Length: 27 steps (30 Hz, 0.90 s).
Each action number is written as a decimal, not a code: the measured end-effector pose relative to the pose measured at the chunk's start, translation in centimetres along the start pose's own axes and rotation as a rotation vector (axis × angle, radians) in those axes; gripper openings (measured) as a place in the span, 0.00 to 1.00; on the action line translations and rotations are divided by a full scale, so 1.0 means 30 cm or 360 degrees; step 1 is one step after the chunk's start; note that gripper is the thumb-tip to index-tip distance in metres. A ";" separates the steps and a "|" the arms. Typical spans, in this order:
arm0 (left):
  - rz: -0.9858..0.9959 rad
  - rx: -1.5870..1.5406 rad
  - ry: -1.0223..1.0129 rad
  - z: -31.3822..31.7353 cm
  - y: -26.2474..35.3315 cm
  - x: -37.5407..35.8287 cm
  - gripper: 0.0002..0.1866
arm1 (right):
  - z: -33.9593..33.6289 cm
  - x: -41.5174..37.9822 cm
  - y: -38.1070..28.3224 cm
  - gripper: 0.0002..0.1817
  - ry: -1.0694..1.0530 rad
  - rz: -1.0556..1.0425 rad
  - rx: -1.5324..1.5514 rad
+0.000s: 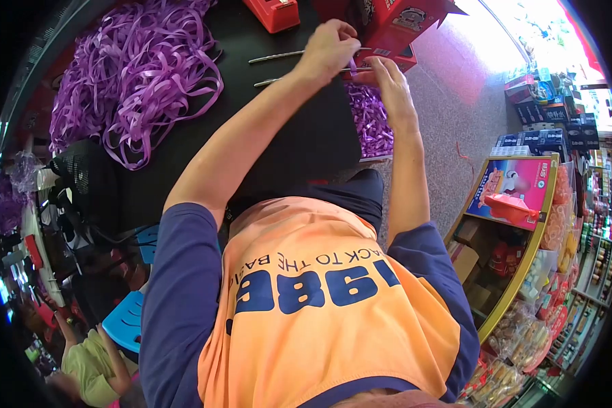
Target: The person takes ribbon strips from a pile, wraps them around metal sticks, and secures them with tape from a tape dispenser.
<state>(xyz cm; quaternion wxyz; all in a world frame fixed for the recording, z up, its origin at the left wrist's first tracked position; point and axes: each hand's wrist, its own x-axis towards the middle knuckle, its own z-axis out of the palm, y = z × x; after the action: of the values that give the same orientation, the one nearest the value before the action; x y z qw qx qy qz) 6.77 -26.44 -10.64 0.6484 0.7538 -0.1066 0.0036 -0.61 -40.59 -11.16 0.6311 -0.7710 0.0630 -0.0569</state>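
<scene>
Two thin metal rods (277,57) lie roughly side by side over the black tabletop. A short band of purple ribbon (353,66) shows at their right part, between my hands. My left hand (328,52) is over the rods with its fingers bent and closed at the ribbon; its grip is partly hidden. On the other side, my right hand (394,88) has its fingertips pressed together by the rod ends and the ribbon. Below them, a box of cut purple ribbon pieces (371,121) stands by the table edge.
A large heap of loose purple ribbon (132,75) covers the table's left part. Red boxes (400,27) and a red object (275,13) stand at the far side. A display cabinet (503,231) with packaged goods is at right. Another person (95,367) is at lower left, near a blue stool (124,323).
</scene>
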 end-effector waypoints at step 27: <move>-0.0903 -0.2206 -0.0326 0.122 0.052 -0.272 0.34 | -0.029 0.018 -0.067 0.21 -0.0088 0.0013 -0.0061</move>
<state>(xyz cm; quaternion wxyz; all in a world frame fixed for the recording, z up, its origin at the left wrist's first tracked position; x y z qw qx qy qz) -1.95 -28.96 -10.86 0.9370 0.1685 0.0540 -0.3013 -0.16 -41.13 -9.02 0.6179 -0.7841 0.0498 -0.0317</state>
